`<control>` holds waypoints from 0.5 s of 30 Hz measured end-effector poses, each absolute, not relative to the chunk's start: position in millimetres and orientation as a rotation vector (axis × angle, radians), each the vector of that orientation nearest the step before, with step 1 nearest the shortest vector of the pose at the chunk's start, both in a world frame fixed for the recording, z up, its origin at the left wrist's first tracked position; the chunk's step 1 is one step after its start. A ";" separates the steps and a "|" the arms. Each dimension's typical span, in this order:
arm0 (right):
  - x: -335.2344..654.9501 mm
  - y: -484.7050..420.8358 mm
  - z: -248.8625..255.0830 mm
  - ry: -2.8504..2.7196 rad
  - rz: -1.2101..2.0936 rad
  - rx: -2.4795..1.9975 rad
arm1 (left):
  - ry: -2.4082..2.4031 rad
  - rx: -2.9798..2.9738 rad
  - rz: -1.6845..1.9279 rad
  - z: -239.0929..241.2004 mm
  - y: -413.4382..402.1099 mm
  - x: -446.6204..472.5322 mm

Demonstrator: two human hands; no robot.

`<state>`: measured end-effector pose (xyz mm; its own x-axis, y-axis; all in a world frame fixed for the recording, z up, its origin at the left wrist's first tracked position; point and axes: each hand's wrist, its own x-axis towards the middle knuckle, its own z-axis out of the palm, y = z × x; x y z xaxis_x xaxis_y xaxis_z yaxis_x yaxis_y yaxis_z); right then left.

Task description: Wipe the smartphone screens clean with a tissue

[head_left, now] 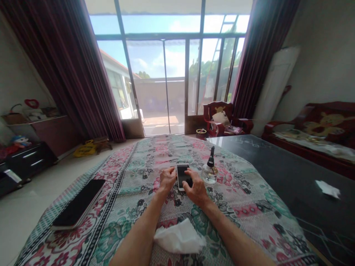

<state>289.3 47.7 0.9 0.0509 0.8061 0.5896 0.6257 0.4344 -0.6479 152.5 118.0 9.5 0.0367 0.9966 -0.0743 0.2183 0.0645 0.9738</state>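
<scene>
"Smartphone, white-framed and dark-screened, is lying face up on the floral tablecloth, between our two hands. How are we holding our fingers?"

"We are holding our left hand half closed, fingers curled beside the phone's left edge; whether we are pinching it, we cannot tell. We are holding our right hand loosely open, thumb and forefinger apart over the glass."

"And how are we expecting it to handle?"

"We are judging it light and stiff, its glass slick and liable to crack. We are favouring the long side edges for a hold, sparing the screen any squeeze."

"What else are we framing?"

"We are seeing a clear bottle with a black top just beyond the right hand, a crumpled white tissue between our forearms, and a black-topped flat slab well apart, to the left."
</scene>
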 end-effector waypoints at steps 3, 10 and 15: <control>288.9 39.1 2.1 -1.820 0.244 -1.282 | 1.387 1.381 1.034 6.8 118.5 145.7; 292.9 37.6 -4.3 -1.957 0.232 -1.324 | 1.392 1.422 1.011 -0.2 121.9 144.7; 295.9 43.6 -6.9 -1.938 0.200 -1.270 | 1.290 1.500 0.996 -1.6 118.9 148.7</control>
<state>295.9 43.6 -6.9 -0.1825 0.8297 0.5276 0.7044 0.4847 -0.5186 148.7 118.9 -1.6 0.1333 0.9908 0.0223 0.2718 -0.0582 0.9606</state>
